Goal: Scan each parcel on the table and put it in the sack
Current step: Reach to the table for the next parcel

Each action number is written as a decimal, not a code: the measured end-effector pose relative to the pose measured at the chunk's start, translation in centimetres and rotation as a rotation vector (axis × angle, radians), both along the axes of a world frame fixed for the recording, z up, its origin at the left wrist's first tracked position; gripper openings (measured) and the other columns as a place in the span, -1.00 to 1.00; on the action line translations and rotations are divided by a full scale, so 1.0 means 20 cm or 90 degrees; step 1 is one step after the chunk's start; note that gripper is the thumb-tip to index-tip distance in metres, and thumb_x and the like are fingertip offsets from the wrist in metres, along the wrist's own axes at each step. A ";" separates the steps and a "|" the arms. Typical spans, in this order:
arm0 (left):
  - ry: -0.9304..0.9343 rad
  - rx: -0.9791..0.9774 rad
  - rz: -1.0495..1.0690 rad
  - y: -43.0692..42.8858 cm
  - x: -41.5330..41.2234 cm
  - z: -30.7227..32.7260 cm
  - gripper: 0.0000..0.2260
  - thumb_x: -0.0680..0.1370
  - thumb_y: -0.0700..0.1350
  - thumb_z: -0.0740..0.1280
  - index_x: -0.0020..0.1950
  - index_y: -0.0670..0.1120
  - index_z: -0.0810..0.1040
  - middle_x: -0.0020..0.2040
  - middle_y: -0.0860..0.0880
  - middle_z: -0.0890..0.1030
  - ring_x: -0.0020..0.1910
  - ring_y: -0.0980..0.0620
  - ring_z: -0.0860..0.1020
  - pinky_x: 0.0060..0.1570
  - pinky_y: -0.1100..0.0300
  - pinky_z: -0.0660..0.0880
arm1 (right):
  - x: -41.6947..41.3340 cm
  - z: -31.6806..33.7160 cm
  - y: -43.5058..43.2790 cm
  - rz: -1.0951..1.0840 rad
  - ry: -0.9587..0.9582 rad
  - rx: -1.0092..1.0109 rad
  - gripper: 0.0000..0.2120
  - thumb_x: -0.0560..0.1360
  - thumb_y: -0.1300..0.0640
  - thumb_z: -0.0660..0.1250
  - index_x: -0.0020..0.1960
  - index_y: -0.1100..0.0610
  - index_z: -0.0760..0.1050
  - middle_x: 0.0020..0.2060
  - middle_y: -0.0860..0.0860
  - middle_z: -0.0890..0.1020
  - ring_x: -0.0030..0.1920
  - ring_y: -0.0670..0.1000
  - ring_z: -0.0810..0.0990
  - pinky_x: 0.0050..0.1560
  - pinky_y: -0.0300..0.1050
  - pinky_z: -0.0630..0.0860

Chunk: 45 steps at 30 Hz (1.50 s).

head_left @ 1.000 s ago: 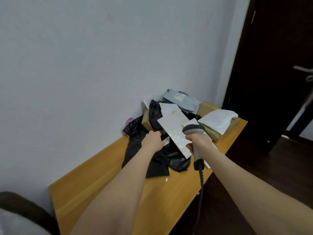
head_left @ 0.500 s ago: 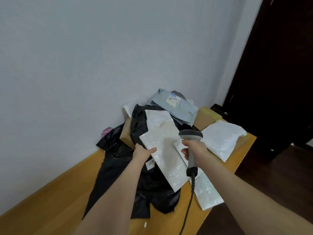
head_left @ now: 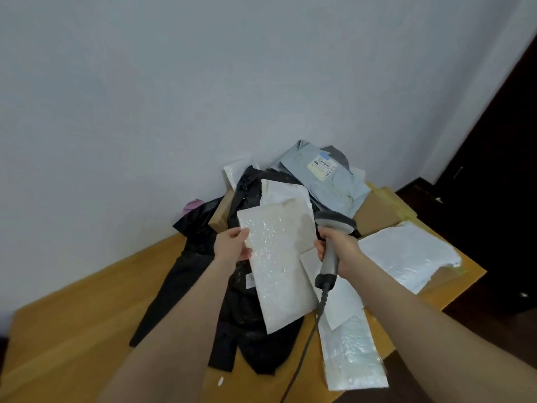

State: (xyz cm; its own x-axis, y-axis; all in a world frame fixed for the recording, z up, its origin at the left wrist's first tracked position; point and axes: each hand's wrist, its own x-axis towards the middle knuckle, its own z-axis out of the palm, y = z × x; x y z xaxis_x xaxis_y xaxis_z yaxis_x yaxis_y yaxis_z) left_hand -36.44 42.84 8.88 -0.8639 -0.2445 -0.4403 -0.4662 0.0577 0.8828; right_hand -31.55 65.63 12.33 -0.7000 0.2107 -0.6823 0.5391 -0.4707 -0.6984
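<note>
My left hand (head_left: 232,245) pinches the left edge of a white bubble mailer (head_left: 279,263), holding it tilted above a pile of parcels. My right hand (head_left: 338,248) grips a grey handheld barcode scanner (head_left: 331,245) just right of the mailer, its head pointing away toward the pile. The scanner's cable hangs down to the table's front edge. Beneath the mailer lie black plastic bags (head_left: 203,286). No sack is in view.
The wooden table (head_left: 72,330) stands against a white wall. On it lie a pale blue labelled parcel (head_left: 328,175), a brown box (head_left: 377,210), and white mailers at the right (head_left: 406,257) and front right (head_left: 351,359). A dark door (head_left: 499,170) stands at the right.
My left hand took hold of the white mailer and lifted it off the pile toward me. The view came closer to the table. The scanner stayed beside the mailer.
</note>
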 end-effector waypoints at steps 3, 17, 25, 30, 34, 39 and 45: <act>0.070 0.029 -0.020 -0.06 0.04 0.21 -0.93 0.57 -0.09 0.35 -0.02 -0.07 0.59 -0.41 -0.03 0.60 -0.44 0.03 0.62 -0.40 0.20 0.57 | -0.03 0.07 0.06 0.010 -0.005 -0.044 -0.76 0.50 0.16 0.42 0.08 0.25 0.46 -0.29 0.17 0.60 -0.42 0.03 0.52 -0.36 -0.11 0.48; -0.006 0.114 -0.110 -0.50 0.57 0.64 -0.87 0.53 -0.16 0.37 -0.13 -0.16 0.69 -0.12 -0.15 0.63 -0.11 -0.05 0.65 -0.06 0.11 0.61 | 0.08 0.30 -0.10 0.268 -0.004 -0.068 -0.77 0.46 0.20 0.45 0.08 0.15 0.51 -0.30 0.13 0.69 -0.32 0.05 0.66 -0.39 -0.14 0.54; -0.077 -0.032 -0.027 -0.70 0.75 0.60 -0.61 0.47 -0.08 0.47 0.24 -0.09 0.44 0.08 -0.06 0.65 -0.03 -0.06 0.66 -0.15 0.10 0.60 | 0.21 0.33 -0.34 0.269 0.095 0.061 -0.82 0.38 0.47 0.36 -0.15 0.23 0.51 -0.35 0.16 0.55 -0.38 0.11 0.52 -0.29 -0.03 0.55; -0.012 -0.067 0.022 -0.77 0.75 0.61 -0.69 0.54 -0.10 0.39 0.25 -0.15 0.53 -0.07 0.00 0.67 -0.15 0.04 0.64 -0.27 0.20 0.54 | 0.26 0.35 -0.50 0.295 0.162 0.084 -0.82 0.37 0.50 0.38 -0.15 0.26 0.52 -0.31 0.16 0.59 -0.35 0.10 0.55 -0.28 -0.04 0.56; 0.021 -0.135 0.049 -0.84 0.74 0.58 -0.75 0.57 -0.22 0.32 0.25 -0.15 0.54 0.05 -0.12 0.65 -0.14 0.00 0.61 -0.17 0.12 0.54 | 0.27 0.30 -0.57 0.280 0.182 0.093 -0.84 0.39 0.44 0.42 -0.13 0.24 0.52 -0.29 0.15 0.58 -0.31 0.09 0.55 -0.17 0.00 0.56; 0.081 -0.428 -0.079 -0.95 0.69 0.67 -0.77 0.58 -0.18 0.30 0.21 -0.13 0.60 0.09 -0.11 0.63 0.02 -0.04 0.57 0.11 0.10 0.47 | 0.24 0.31 -0.61 0.206 0.217 0.150 -0.84 0.42 0.35 0.46 -0.14 0.19 0.50 -0.29 0.07 0.57 -0.29 0.00 0.53 -0.15 -0.06 0.57; 0.112 -0.417 -0.305 -0.92 0.63 0.84 -0.80 0.59 -0.22 0.28 0.18 -0.15 0.60 -0.05 -0.07 0.60 -0.09 0.06 0.52 -0.02 0.25 0.43 | 0.20 0.30 -0.65 0.200 0.199 0.088 -0.82 0.37 0.29 0.52 -0.10 0.22 0.55 -0.28 0.11 0.64 -0.30 0.04 0.59 -0.19 -0.03 0.60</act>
State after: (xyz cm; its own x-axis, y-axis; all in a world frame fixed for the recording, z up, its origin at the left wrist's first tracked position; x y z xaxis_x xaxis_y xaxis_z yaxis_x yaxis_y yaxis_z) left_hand -23.91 24.35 25.71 -0.9827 0.0074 -0.1848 -0.1184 0.7425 0.6593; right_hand -27.56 52.62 18.29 -0.9122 0.0293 -0.4087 0.3943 -0.2088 -0.8949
